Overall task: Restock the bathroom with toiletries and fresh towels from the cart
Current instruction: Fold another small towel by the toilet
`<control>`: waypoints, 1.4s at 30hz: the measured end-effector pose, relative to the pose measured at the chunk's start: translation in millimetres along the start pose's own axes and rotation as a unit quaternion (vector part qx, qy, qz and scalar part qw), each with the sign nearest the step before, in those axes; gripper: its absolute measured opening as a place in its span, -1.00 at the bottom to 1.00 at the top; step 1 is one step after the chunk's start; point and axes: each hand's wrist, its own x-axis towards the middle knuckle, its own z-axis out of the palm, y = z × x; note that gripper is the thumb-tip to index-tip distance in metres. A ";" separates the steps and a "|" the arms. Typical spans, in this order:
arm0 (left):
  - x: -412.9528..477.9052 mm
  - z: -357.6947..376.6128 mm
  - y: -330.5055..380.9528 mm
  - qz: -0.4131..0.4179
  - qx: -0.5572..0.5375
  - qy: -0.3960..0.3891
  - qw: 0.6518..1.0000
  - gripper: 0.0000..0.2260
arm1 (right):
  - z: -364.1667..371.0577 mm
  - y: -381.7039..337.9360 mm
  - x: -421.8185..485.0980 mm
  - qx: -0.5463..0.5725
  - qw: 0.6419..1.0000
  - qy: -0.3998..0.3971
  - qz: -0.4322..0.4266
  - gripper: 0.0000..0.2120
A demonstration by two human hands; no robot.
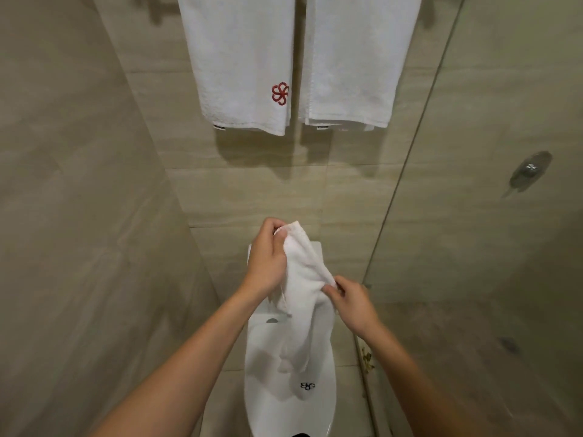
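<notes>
Dim, warm overhead light casts soft shadows beneath the hanging towels. Wide-angle distortion bends the wall tiles; the forearms blur at the edges.

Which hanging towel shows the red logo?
The left hanging towel: it has a red emblem near its lower right corner. The right hanging towel shows plain white.

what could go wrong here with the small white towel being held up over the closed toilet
1. The small white terry towel hangs with its loose lower end right above the white toilet lid; it may brush the lid and get soiled.
2. The left hand grips only its top corner and the right hand pinches one edge, so a slip could drop it onto the lid.
</notes>
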 end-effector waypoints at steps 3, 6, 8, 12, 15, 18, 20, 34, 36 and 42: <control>-6.6 -15.5 -15.1 0.011 -0.006 -0.066 0.998 -0.74 | -5.7 -10.9 4.4 0.015 0.999 0.031 -0.023 -0.87; -7.9 -25.4 -16.1 0.098 0.165 -0.175 0.966 -0.50 | -14.8 -18.3 10.0 -0.005 0.998 0.036 -0.043 -0.87; -5.8 -22.7 -11.0 0.125 0.324 -0.232 0.909 -0.36 | -20.1 -25.4 13.8 -0.034 0.997 0.026 -0.061 -0.86; -7.5 -14.5 -13.6 0.143 0.438 -0.240 0.854 -0.70 | -26.4 -36.7 15.8 -0.083 0.993 0.018 -0.079 -0.77; -11.4 -8.3 -14.4 0.151 0.414 -0.200 0.875 -0.86 | -26.3 -35.9 10.3 -0.079 0.993 0.029 -0.080 -0.80; -15.5 -0.8 -10.3 0.101 0.321 -0.192 0.922 -0.87 | -25.3 -28.3 4.5 -0.059 0.996 0.039 -0.060 -0.89; -17.5 1.1 -8.6 0.049 0.190 -0.192 0.962 -0.85 | -23.5 -19.2 -0.2 -0.078 0.996 0.015 -0.037 -0.91; -15.7 -31.6 -44.3 0.081 0.355 -0.159 0.918 -0.39 | -15.8 -8.5 -10.1 -0.171 0.984 -0.053 -0.006 -0.74; -27.1 -21.6 -43.8 0.104 0.369 -0.206 0.901 -0.36 | -15.5 -24.1 -4.6 -0.202 0.975 -0.068 -0.065 -0.78; -35.4 -9.4 -41.0 0.090 0.345 -0.162 0.920 -0.80 | -23.1 -51.5 -4.3 -0.241 0.964 -0.014 -0.116 -0.82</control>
